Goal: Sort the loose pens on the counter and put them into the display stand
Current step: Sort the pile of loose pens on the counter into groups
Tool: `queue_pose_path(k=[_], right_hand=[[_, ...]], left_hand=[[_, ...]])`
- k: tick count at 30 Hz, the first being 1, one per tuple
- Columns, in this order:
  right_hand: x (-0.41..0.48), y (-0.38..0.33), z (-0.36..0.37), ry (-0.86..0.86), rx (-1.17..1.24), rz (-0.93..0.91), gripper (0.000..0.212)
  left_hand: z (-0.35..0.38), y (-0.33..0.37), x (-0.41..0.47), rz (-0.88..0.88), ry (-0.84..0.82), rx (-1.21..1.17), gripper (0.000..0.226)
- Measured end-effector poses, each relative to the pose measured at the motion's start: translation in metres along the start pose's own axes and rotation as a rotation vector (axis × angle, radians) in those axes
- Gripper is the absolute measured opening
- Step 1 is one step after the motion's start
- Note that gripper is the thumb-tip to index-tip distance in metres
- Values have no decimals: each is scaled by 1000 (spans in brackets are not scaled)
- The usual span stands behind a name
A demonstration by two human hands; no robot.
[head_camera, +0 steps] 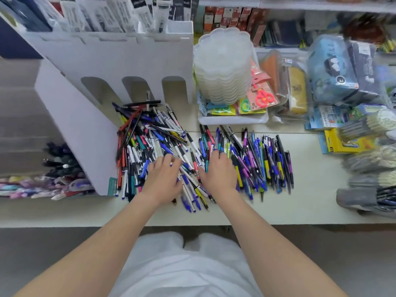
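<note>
On the worktop [310, 202], the loose pens [267, 166] lie in a wide heap before the display stand [120, 58], their long axes mostly pointing away from the person. The right hand [218, 173] rests with relaxed fingers [221, 157] flat on them. The left hand [164, 180], nearer to the stand, bends its fingers over some pens; I cannot tell if it grasps one.

Head-worn view, steeply downward, close above counter [310, 179]

Probably a stationery shop: a white cardboard display stand [120, 58] holds packaged pens [120, 13], carded scissors [262, 97] and wrapped pencil cases [330, 71] crowd the counter [310, 189], and blurred shelves [300, 5] behind carry boxed stock [231, 18].
</note>
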State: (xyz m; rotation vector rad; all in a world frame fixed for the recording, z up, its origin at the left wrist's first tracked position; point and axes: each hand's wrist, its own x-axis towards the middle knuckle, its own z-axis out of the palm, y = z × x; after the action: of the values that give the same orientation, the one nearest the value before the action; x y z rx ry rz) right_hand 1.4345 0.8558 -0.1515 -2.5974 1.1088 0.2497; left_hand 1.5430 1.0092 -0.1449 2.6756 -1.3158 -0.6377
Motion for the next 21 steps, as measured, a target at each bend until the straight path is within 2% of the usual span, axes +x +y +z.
queue_pose_path(k=[5, 9, 12, 16, 19, 21], right_hand=[[-1, -19, 14, 82, -94, 19, 68], [6, -26, 17, 50, -81, 0, 66], [7, -28, 16, 21, -55, -3, 59], [1, -31, 14, 74, -167, 13, 45], [-14, -27, 15, 132, -74, -96, 32], [-23, -25, 22, 79, 6, -186, 31]], left_hand=[[1, -16, -8, 95, -161, 81, 83], [4, -21, -8, 99, -211, 202, 104], [11, -23, -6, 105, -148, 260, 98], [14, -30, -6, 46, -22, 276, 97], [13, -39, -12, -30, 75, 220, 95], [11, -44, -16, -40, 109, 197, 87]])
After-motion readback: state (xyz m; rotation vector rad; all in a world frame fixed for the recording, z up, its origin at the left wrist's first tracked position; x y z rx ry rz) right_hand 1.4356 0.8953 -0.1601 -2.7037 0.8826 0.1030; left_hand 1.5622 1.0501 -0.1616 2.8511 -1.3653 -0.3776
